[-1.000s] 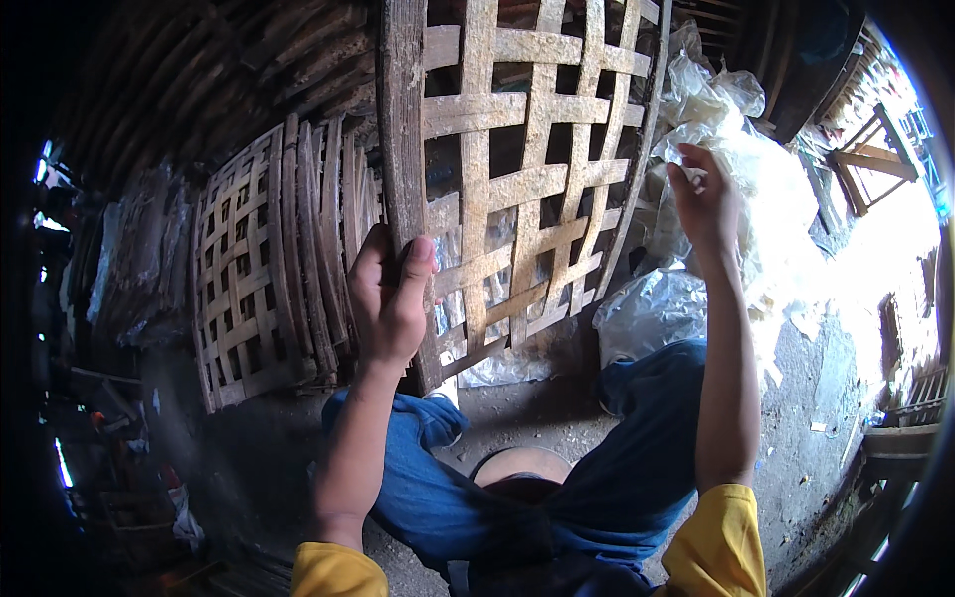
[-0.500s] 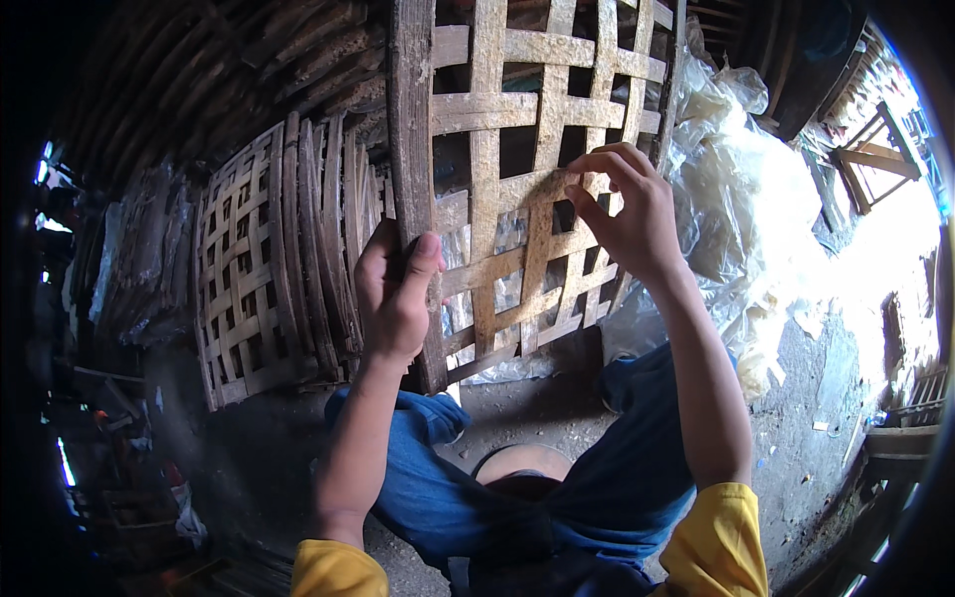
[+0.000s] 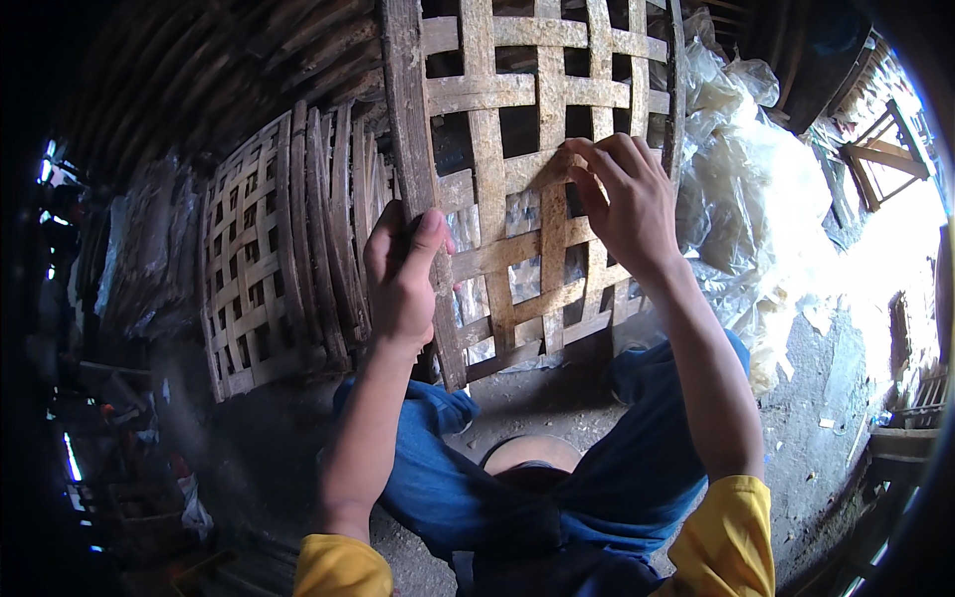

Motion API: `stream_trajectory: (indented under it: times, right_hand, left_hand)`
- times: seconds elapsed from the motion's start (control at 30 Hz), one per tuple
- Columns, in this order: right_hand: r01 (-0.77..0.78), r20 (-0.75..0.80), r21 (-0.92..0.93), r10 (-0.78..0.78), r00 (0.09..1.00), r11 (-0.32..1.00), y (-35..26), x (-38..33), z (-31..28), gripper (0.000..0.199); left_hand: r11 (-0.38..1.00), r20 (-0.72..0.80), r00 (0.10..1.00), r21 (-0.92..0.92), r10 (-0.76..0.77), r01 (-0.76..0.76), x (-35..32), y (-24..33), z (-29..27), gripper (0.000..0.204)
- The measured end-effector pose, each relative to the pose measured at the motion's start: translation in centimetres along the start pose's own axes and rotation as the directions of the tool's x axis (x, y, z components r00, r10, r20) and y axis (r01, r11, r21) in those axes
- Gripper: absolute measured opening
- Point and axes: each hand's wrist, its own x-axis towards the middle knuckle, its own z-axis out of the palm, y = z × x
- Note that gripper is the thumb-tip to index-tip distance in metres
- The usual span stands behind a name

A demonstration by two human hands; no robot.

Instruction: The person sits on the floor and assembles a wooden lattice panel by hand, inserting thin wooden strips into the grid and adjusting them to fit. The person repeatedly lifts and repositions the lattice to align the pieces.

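A woven bamboo rack (image 3: 486, 139) with dark wooden side rails stands upright in front of me, tilted slightly. My left hand (image 3: 406, 289) is wrapped round the lower part of its left rail (image 3: 406, 119), thumb on the near side. Against the middle of the lattice is my right hand (image 3: 635, 209), its fingers curled and thumb close to the forefinger in a pinch at a crossing of the strips. Whatever lies between those fingertips is too small or hidden to make out. Strips at and below that spot look brownish and speckled.
Several similar racks (image 3: 244, 264) lean in a stack at the left. Crumpled clear plastic sheeting (image 3: 751, 189) lies heaped at the right. Between my knees is a round stool seat (image 3: 532, 454). A wooden frame (image 3: 885, 159) stands far right on the bright side.
The rack's lower end appears shifted slightly right, with my left hand still on the rail. My right fingers have drawn nearer together at the lattice. The view has turned slightly.
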Motion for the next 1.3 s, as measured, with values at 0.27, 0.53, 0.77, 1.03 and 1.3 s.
stream_trajectory:
  times: [0.27,0.53,0.77,1.03,1.3]
  right_hand:
    - [0.023,-0.057,-0.028,-0.025,0.998,0.999,0.6,0.4,-0.5,0.019]
    - [0.107,-0.089,0.167,-0.094,0.992,0.98,-2.7,-0.1,-1.8,0.032]
    - [0.172,0.137,0.254,-0.211,0.968,0.952,-7.4,-2.3,-0.7,0.037]
    - [0.133,0.101,0.281,-0.167,0.981,0.951,-7.8,-2.8,0.6,0.032]
    - [0.113,0.086,0.322,-0.148,0.985,0.94,-7.6,-2.9,0.7,0.032]
  left_hand:
    - [0.992,-0.005,0.996,-0.09,-0.087,0.087,-0.2,0.1,0.6,0.025]
    - [0.99,-0.086,0.992,-0.111,-0.093,0.083,0.8,-1.2,0.7,0.027]
    - [0.989,-0.073,0.997,-0.149,-0.023,0.012,1.1,-2.2,1.3,0.029]
    - [0.997,-0.063,0.998,-0.077,-0.022,0.017,0.4,-1.6,2.2,0.031]
    - [0.972,-0.029,0.998,-0.228,-0.056,0.048,0.2,-1.5,2.6,0.023]
